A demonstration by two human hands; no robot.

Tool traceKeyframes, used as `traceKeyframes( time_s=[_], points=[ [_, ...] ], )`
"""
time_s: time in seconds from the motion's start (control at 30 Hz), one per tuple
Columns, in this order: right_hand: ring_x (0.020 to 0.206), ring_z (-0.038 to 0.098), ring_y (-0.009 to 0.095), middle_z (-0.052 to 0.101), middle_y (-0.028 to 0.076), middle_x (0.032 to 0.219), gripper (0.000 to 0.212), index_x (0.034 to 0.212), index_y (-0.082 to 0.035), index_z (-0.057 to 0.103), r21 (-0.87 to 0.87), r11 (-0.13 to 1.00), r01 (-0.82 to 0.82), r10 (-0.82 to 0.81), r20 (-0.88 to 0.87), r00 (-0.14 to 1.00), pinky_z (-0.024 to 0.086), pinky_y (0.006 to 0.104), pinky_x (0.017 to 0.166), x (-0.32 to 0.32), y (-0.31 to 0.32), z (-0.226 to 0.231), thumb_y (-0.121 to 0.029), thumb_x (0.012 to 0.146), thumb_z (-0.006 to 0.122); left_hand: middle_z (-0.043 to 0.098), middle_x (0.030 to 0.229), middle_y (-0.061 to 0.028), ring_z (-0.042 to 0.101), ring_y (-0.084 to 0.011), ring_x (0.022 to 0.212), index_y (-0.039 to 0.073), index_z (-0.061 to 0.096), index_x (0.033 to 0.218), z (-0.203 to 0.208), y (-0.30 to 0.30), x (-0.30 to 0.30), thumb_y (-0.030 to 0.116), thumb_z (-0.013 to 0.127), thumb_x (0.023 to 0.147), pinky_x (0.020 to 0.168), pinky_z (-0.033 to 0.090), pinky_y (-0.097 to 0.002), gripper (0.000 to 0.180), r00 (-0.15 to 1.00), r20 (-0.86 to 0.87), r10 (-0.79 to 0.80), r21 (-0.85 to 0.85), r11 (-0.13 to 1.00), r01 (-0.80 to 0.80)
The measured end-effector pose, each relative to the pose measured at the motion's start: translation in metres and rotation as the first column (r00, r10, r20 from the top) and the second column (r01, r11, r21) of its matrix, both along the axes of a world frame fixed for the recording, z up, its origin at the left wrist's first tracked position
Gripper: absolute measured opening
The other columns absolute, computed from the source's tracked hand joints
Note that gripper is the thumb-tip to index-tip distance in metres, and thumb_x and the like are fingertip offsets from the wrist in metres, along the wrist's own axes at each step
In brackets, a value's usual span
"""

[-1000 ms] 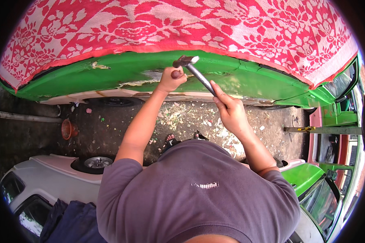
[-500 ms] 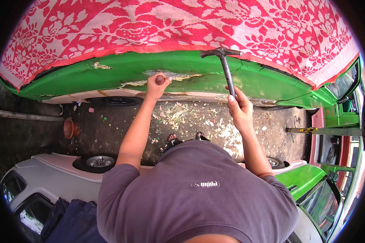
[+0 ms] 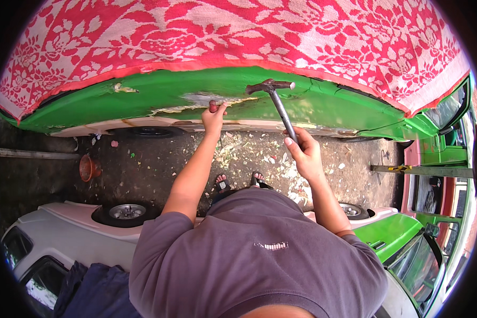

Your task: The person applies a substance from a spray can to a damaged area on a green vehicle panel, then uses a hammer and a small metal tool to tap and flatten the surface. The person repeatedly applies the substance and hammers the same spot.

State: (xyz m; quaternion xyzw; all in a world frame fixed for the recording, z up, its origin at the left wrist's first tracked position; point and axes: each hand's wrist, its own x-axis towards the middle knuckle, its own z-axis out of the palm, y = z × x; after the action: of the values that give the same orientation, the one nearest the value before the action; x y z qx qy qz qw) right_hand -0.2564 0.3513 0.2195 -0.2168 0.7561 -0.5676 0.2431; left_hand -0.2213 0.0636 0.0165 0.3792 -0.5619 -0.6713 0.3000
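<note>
My left hand (image 3: 213, 123) is closed around a tool with a rounded reddish handle (image 3: 213, 106); its working end is hidden, so I cannot tell its kind. It is beside a patch of bare metal and cracked, peeling filler (image 3: 197, 100) on the green car body (image 3: 138, 106). In my right hand (image 3: 306, 156), the fingers are wrapped round the lower shaft of a hammer (image 3: 283, 112). The hammer's head is raised in front of the green panel, to the right of the left hand, apart from the tool's handle.
A red and white floral cloth (image 3: 222, 37) covers the car's top. Chips litter the ground (image 3: 238, 153) around my feet. An orange bucket (image 3: 89, 168) stands left. Behind me is a white, pink and green vehicle (image 3: 116, 238), with dark cloth (image 3: 98, 289) over it.
The left hand with its tool has shifted slightly right and nearer to me. The hammer's head has come left and lower in the picture, closer to the tool.
</note>
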Motion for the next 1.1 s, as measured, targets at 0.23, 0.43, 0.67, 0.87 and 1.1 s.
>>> traceKeyframes(
  time_s=[0.23, 0.43, 0.67, 0.87, 1.1],
  points=[
    [0.062, 0.046, 0.005, 0.054, -0.004, 0.069, 0.036, 0.115, -0.001, 0.061, -0.031, 0.999, 0.029, -0.028, 0.051, 0.998, 0.038, 0.0242, 0.056, -0.002, 0.004, -0.001, -0.028, 0.091, 0.067, 0.061, 0.064, -0.0058, 0.039, -0.0082, 0.038, 0.005, 0.060, 0.071, 0.032, 0.012, -0.008, 0.021, 0.071, 0.077, 0.035, 0.026, -0.0256, 0.021, 0.994, 0.106, 0.040, 0.366, 0.927, -0.076],
    [0.063, 0.045, 0.006, 0.054, -0.003, 0.069, 0.035, 0.115, -0.002, 0.062, -0.034, 0.999, 0.025, -0.023, 0.036, 0.999, 0.037, 0.0240, 0.057, 0.001, 0.004, 0.002, -0.026, 0.091, 0.067, 0.058, 0.062, -0.0037, 0.040, -0.0078, 0.041, 0.005, 0.059, 0.072, 0.021, 0.014, -0.012, 0.020, 0.073, 0.076, 0.037, 0.027, -0.0254, 0.021, 0.986, 0.105, 0.126, 0.304, 0.940, -0.153],
    [0.062, 0.043, 0.006, 0.053, -0.003, 0.067, 0.034, 0.115, -0.003, 0.062, -0.008, 1.000, 0.006, -0.006, 0.003, 1.000, 0.036, 0.0246, 0.057, 0.002, 0.003, 0.002, -0.026, 0.091, 0.067, 0.047, 0.062, 0.0013, 0.039, -0.0069, 0.046, 0.009, 0.050, 0.075, 0.004, 0.006, 0.026, 0.020, 0.073, 0.087, 0.041, 0.032, -0.0251, 0.028, 0.989, -0.066, 0.133, -0.074, 0.988, -0.137],
    [0.062, 0.043, 0.006, 0.053, -0.003, 0.067, 0.035, 0.115, -0.003, 0.062, 0.014, 1.000, 0.013, -0.013, 0.003, 1.000, 0.036, 0.0248, 0.057, 0.003, 0.002, 0.008, -0.027, 0.090, 0.067, 0.049, 0.067, 0.0013, 0.043, -0.0072, 0.061, 0.008, 0.045, 0.069, 0.116, -0.003, 0.039, 0.005, 0.070, 0.083, 0.058, 0.035, -0.0236, 0.028, 0.818, -0.530, -0.223, -0.207, 0.970, 0.130],
    [0.060, 0.042, 0.005, 0.052, -0.004, 0.066, 0.034, 0.116, -0.003, 0.061, -0.047, 0.999, -0.001, 0.001, -0.004, 1.000, 0.034, 0.0240, 0.056, 0.009, -0.003, 0.013, -0.026, 0.091, 0.067, 0.047, 0.066, -0.0013, 0.040, -0.0096, 0.062, 0.005, 0.043, 0.065, 0.165, -0.015, 0.016, -0.005, 0.062, 0.077, 0.059, 0.033, -0.0266, 0.025, 0.783, -0.444, -0.436, -0.438, 0.868, 0.234]
  ],
)
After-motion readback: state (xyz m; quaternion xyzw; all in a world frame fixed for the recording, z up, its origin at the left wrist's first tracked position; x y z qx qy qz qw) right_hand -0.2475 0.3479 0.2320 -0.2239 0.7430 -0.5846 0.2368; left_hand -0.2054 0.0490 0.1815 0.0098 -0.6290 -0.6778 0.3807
